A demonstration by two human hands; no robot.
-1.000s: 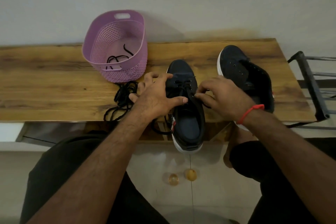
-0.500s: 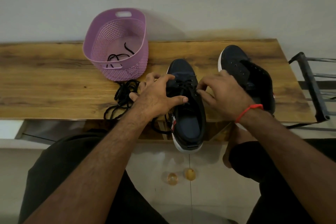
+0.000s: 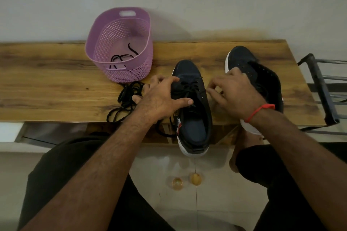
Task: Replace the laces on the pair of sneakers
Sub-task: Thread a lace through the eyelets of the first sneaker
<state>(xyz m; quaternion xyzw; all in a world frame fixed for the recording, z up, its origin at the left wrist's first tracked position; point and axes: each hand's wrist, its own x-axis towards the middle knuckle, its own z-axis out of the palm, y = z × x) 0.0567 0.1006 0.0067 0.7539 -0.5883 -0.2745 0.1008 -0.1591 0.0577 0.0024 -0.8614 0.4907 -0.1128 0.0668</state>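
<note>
The right hand (image 3: 235,95) has its fingers (image 3: 213,93) curled together just off the right edge of the near sneaker (image 3: 191,105). They look pinched on the end of the black lace (image 3: 189,88) that crosses its upper eyelets, though the lace end itself is too thin and dark to make out between them. The left hand (image 3: 161,99) is spread over the sneaker's left side, fingers curved round the upper and thumb laid across the tongue, steadying it.

To do this step well, I would keep that left grip firm so the shoe does not slide off the desk (image 3: 56,84) — its heel already overhangs the front edge — and draw the lace straight out sideways through the eyelet, evening both ends before the next crossing.

Outward from the fingers: the second sneaker (image 3: 262,78) lies just behind the right hand, showing no lace. A loose tangle of black laces (image 3: 127,99) rests beside the left hand, touching its fingertips, one strand trailing over the edge. Beyond it stands a purple basket (image 3: 120,24) with another black lace (image 3: 120,58) inside.
</note>
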